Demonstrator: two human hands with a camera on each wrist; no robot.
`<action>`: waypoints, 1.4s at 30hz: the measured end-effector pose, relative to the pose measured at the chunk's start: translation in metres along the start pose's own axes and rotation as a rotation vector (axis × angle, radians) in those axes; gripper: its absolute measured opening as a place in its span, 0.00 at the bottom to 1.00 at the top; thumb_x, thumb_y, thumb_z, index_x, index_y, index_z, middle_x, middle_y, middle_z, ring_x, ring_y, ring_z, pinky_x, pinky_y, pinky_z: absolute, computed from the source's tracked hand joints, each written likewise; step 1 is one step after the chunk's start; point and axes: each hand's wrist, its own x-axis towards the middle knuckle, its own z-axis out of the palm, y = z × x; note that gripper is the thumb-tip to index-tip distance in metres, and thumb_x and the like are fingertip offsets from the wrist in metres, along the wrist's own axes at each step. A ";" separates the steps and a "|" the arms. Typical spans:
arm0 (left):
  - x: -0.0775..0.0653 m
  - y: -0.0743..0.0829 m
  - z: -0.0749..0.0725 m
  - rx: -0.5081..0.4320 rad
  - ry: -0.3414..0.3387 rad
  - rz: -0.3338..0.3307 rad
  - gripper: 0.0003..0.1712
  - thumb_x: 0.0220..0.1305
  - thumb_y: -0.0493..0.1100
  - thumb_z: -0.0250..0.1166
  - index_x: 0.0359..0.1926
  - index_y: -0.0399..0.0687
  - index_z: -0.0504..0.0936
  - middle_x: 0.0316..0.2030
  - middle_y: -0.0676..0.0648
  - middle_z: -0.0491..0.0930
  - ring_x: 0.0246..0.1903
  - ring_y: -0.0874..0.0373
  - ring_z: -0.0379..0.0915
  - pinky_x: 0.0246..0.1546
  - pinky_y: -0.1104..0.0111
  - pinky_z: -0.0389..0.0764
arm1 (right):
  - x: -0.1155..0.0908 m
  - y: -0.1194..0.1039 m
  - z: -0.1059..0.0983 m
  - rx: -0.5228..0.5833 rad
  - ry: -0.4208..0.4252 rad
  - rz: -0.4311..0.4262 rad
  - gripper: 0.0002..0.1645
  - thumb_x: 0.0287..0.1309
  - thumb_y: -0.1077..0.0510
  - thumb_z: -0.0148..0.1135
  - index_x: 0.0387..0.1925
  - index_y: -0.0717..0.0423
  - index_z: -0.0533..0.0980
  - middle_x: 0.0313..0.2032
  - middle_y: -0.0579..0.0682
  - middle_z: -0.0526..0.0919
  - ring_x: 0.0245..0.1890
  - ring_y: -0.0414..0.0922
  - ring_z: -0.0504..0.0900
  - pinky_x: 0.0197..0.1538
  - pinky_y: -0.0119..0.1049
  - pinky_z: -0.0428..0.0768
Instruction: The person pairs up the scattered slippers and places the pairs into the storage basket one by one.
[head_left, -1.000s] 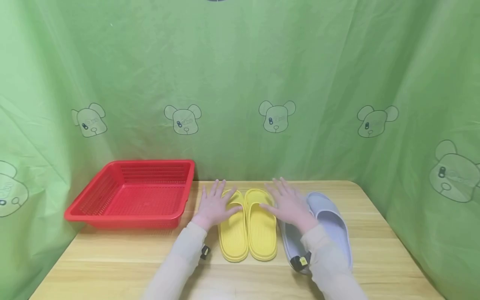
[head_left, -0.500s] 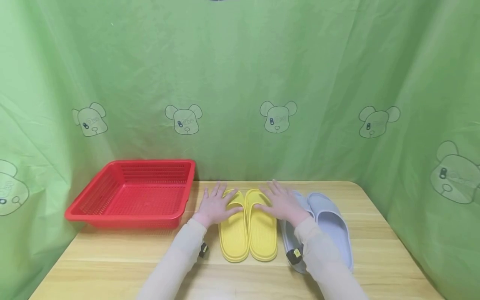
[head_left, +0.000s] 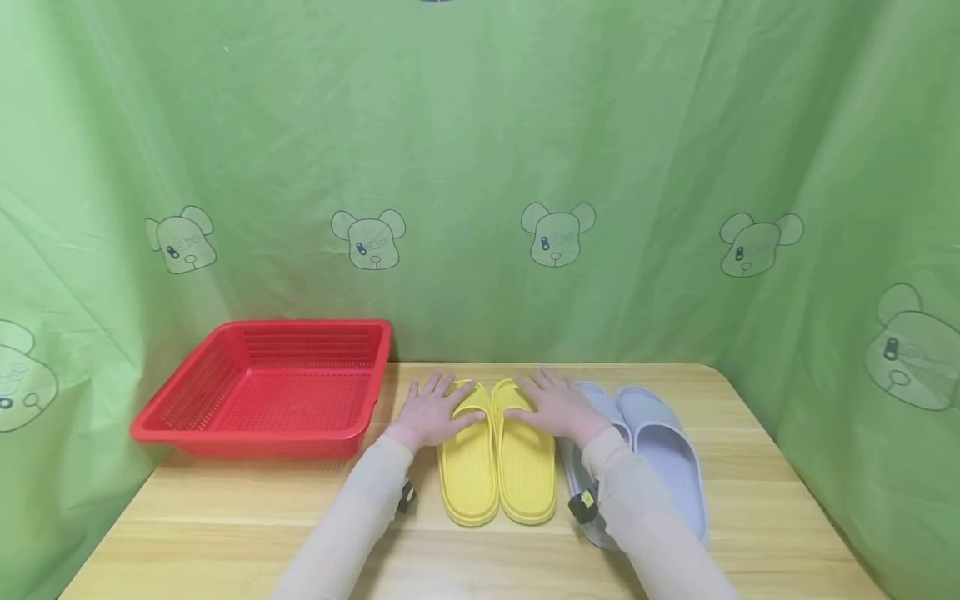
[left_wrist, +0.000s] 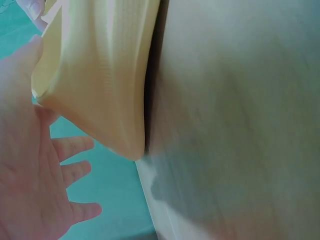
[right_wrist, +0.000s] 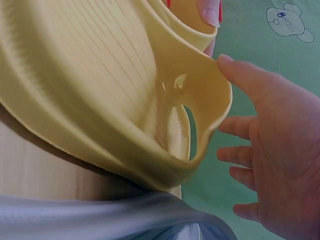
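Observation:
Two yellow slippers stand side by side mid-table, toes to the far edge: the left slipper (head_left: 469,479) and the right slipper (head_left: 527,479). My left hand (head_left: 431,415) lies with fingers spread over the left slipper's outer strap edge, thumb along the strap. In the left wrist view its thumb meets the strap's rim. My right hand (head_left: 561,410) is spread likewise at the right slipper's outer side. The right wrist view shows its thumb tip at the strap (right_wrist: 205,85) rim, the other fingers straight and beyond it. Neither hand is curled round a slipper.
A red basket (head_left: 262,436) stands at the table's back left. Two blue-grey slippers lie to the right; one (head_left: 663,454) shows mostly, the other is partly covered by my right forearm. A green curtain (head_left: 465,283) with bear faces hangs behind the wooden table (head_left: 765,508).
My right hand has shifted left and slightly nearer, from above the blue-grey slipper's edge to the right yellow slipper's strap. My left hand has barely moved. The slippers stay in place.

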 end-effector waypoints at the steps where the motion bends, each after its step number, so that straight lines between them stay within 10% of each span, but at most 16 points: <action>1: 0.001 -0.001 0.001 -0.004 -0.001 0.003 0.43 0.63 0.78 0.39 0.74 0.68 0.57 0.75 0.42 0.55 0.76 0.40 0.43 0.70 0.34 0.47 | 0.001 0.001 0.001 0.000 -0.005 0.001 0.48 0.62 0.26 0.46 0.72 0.52 0.60 0.72 0.63 0.60 0.74 0.63 0.54 0.71 0.70 0.50; 42: 0.008 -0.009 0.004 -0.038 0.059 0.046 0.45 0.62 0.77 0.46 0.70 0.56 0.68 0.64 0.45 0.73 0.67 0.45 0.64 0.70 0.39 0.56 | 0.012 0.004 0.003 0.150 -0.111 -0.054 0.48 0.61 0.27 0.49 0.72 0.51 0.61 0.68 0.65 0.66 0.68 0.64 0.66 0.66 0.65 0.65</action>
